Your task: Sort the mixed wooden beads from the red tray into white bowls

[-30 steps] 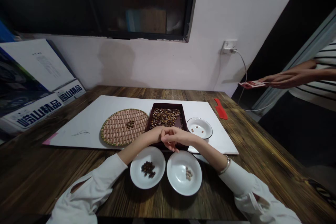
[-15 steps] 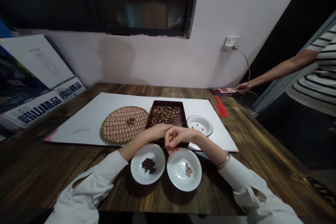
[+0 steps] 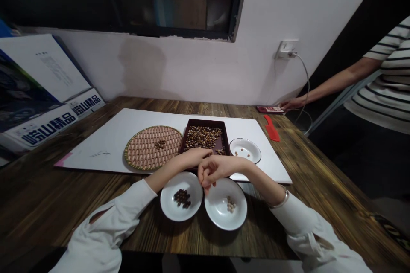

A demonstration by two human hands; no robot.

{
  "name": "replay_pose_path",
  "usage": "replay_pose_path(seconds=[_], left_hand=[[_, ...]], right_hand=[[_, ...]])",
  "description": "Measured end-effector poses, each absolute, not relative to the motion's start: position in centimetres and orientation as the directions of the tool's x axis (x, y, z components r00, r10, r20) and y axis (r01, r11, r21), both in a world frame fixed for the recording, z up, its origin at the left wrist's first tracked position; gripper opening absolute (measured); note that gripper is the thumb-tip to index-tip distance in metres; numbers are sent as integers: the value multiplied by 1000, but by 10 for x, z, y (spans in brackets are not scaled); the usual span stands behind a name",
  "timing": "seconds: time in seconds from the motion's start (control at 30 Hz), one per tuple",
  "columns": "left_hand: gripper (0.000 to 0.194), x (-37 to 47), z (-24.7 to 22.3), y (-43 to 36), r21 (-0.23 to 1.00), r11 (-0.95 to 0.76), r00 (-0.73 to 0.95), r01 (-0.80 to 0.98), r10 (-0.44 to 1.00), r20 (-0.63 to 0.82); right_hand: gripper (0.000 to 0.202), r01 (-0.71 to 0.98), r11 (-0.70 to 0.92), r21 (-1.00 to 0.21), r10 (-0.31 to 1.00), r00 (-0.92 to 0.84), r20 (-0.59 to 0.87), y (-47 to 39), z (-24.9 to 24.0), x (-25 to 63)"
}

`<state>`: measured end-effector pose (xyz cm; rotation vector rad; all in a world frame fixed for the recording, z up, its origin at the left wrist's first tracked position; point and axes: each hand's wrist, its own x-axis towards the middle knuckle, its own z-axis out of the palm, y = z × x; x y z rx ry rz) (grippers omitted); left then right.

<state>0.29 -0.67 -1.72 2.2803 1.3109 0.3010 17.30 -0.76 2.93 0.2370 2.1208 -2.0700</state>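
Observation:
My left hand [image 3: 197, 154] reaches over the near side of a dark red tray [image 3: 226, 137] that holds many small brown, tan and dark beads [image 3: 202, 135]. Its fingers are mostly hidden behind my right hand. Curled and closed, my right hand [image 3: 215, 169] hangs at the tray's front edge, above the far rims of two white bowls; what its fingers hold, if anything, is hidden. The left bowl [image 3: 169, 211] contains a cluster of dark brown beads [image 3: 182, 198]. Several pale beads [image 3: 231, 204] lie in the right bowl [image 3: 221, 222].
A round woven mat [image 3: 141, 149] bearing a few brown beads lies left of the tray on a white board [image 3: 109, 136]. To the right are a white dish [image 3: 245, 143] with several small pieces and a red comb [image 3: 271, 130]. Another person's hand [image 3: 290, 103] touches a phone [image 3: 270, 109].
The right hand has shifted slightly left, its fingers curled. The left hand stays over the tray. The view has tilted slightly, and the other person's hand moved a little left with the phone.

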Motion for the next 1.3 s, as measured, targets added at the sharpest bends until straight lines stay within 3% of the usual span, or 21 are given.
replay_pose_path(seconds=[0.17,0.53,0.8,1.3], left_hand=[[31,3,-21,-4,547,-359,476,756,876,-83],[25,5,-10,-13,531,-441,541,723,840,-38],[22,7,-7,-14,544,-400,511,738,858,-61],[18,8,0,-16,565,-414,543,713,836,-73]], right_hand=[[31,237,10,-971,85,-968,-235,-10,28,170],[17,399,354,-846,82,-914,-398,-6,45,182],[19,416,312,-854,120,-909,-399,-8,42,180],[26,412,430,-803,103,-906,-410,-9,39,179]])
